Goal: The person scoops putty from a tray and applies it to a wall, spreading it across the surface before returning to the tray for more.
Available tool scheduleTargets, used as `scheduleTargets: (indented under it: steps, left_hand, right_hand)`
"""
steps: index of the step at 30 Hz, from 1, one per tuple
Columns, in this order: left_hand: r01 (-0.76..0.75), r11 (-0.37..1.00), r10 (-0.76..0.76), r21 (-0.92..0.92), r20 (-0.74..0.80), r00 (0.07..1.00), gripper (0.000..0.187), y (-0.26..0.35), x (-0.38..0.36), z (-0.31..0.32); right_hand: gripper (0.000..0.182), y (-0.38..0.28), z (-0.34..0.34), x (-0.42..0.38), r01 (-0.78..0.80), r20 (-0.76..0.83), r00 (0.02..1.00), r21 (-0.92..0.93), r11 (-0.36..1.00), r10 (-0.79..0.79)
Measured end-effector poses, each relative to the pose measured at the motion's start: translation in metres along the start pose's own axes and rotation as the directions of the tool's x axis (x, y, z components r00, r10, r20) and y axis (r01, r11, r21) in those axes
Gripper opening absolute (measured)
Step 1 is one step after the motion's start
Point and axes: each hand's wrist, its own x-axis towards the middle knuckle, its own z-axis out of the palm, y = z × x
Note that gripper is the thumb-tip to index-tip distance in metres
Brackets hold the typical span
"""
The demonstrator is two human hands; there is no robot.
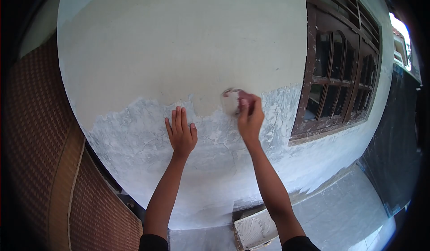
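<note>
My left hand (181, 132) lies flat with its fingers stretched up against the wall (188, 49), near the ragged line where the beige surface meets the patchy grey-white lower part. To its right, my right hand (251, 120) grips a flat, palm-sized, dark-red and whitish piece (231, 102). That piece is smeared by motion, and its exact kind cannot be made out. It overlaps the wall just at the border of the two surfaces. Thin cracks and rough patches show in the grey-white band around both hands.
Right of my hands is a brown wooden window (338, 67) with small panes. Below, a tray (255, 229) of whitish paste stands on the tiled floor (327, 213). A woven brown panel (38, 139) runs along the left, and a dark sheet (394, 139) stands at far right.
</note>
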Motion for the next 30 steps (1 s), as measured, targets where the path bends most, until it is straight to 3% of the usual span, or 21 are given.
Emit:
scheduleTargets:
  steps: [2,3,5,7,8,9,11,13,15,17,18,19,21,23,25,27,29,30]
  left_hand:
    - [-0.001,1.0,0.001,0.002,-0.006,1.0,0.053,-0.002,0.001,0.001]
    - [-0.001,1.0,0.001,0.003,-0.007,1.0,0.053,-0.002,0.0,0.001]
    - [0.001,1.0,-0.001,0.002,-0.014,1.0,0.053,0.0,0.0,0.002]
    - [0.003,1.0,-0.003,0.006,-0.012,1.0,0.053,0.0,0.0,0.001]
    - [0.0,1.0,0.0,0.001,-0.007,1.0,0.053,0.001,0.0,0.001]
    - [-0.007,1.0,0.007,-0.005,0.011,1.0,0.054,0.0,0.001,0.001]
    - [-0.022,1.0,0.022,-0.01,0.033,0.999,0.056,-0.002,-0.001,-0.001]
    - [-0.005,1.0,0.005,-0.008,-0.003,1.0,0.053,-0.001,0.0,0.0]
    - [0.001,1.0,-0.001,0.003,-0.006,1.0,0.053,-0.002,-0.001,0.001]
    - [-0.002,1.0,0.002,0.001,-0.001,1.0,0.054,0.0,0.0,0.002]
    - [0.002,1.0,-0.002,-0.001,-0.003,1.0,0.054,0.0,0.0,0.002]
    - [0.006,1.0,-0.006,-0.002,-0.003,1.0,0.054,0.0,-0.001,0.001]
    - [-0.001,1.0,0.001,-0.005,0.007,1.0,0.053,0.0,-0.001,0.001]
    - [0.005,1.0,-0.005,0.002,0.008,1.0,0.053,-0.001,0.0,-0.001]
    - [0.013,1.0,-0.013,0.003,0.01,1.0,0.053,0.001,0.0,0.0]
    - [0.009,1.0,-0.009,0.004,0.011,1.0,0.054,0.0,-0.001,0.001]
    - [-0.007,1.0,0.007,-0.007,0.022,1.0,0.055,-0.001,-0.001,0.002]
    - [-0.007,1.0,0.007,-0.003,0.02,1.0,0.055,-0.001,-0.001,0.001]
  right_hand:
    - [0.023,0.002,-0.015,0.011,-0.191,-0.101,0.975,0.058,0.98,0.196]
    - [0.023,0.001,-0.022,0.015,-0.137,-0.207,0.967,0.066,0.988,0.148]
    - [0.022,0.004,-0.023,0.016,-0.119,-0.248,0.956,0.168,0.979,0.159]
    - [0.022,-0.001,-0.013,0.007,-0.135,-0.065,0.986,0.251,0.958,0.156]
    - [0.022,-0.01,-0.008,0.002,-0.109,0.013,0.994,0.209,0.972,0.108]
    - [0.023,-0.001,0.0,-0.001,0.048,0.003,0.999,0.11,0.993,-0.049]
    - [0.023,0.017,-0.004,0.001,-0.047,0.001,0.999,0.018,0.999,0.047]
    - [0.022,0.021,-0.024,0.013,-0.113,-0.21,0.969,0.078,0.991,0.127]
    - [0.023,0.018,-0.03,0.014,-0.119,-0.276,0.947,0.176,0.977,0.166]
    - [0.023,0.009,-0.016,0.005,-0.16,-0.09,0.977,0.297,0.941,0.195]
    - [0.023,0.007,-0.008,-0.002,-0.153,0.035,0.988,0.238,0.959,0.149]
    - [0.024,0.006,0.001,-0.006,-0.031,0.049,0.999,0.173,0.984,0.023]
    - [0.023,0.015,0.001,-0.001,0.109,-0.005,0.994,0.044,0.993,-0.109]
    - [0.023,0.017,-0.022,0.008,-0.16,-0.139,0.975,0.1,0.982,0.173]
    - [0.026,0.023,-0.037,0.017,-0.134,-0.329,0.929,0.133,0.982,0.171]
    - [0.023,0.001,-0.027,0.016,-0.13,-0.252,0.948,0.255,0.958,0.195]
    - [0.022,-0.019,-0.005,0.008,-0.12,0.001,0.992,0.25,0.961,0.124]
    - [0.021,-0.012,0.011,0.004,0.033,0.01,0.999,0.182,0.983,-0.035]
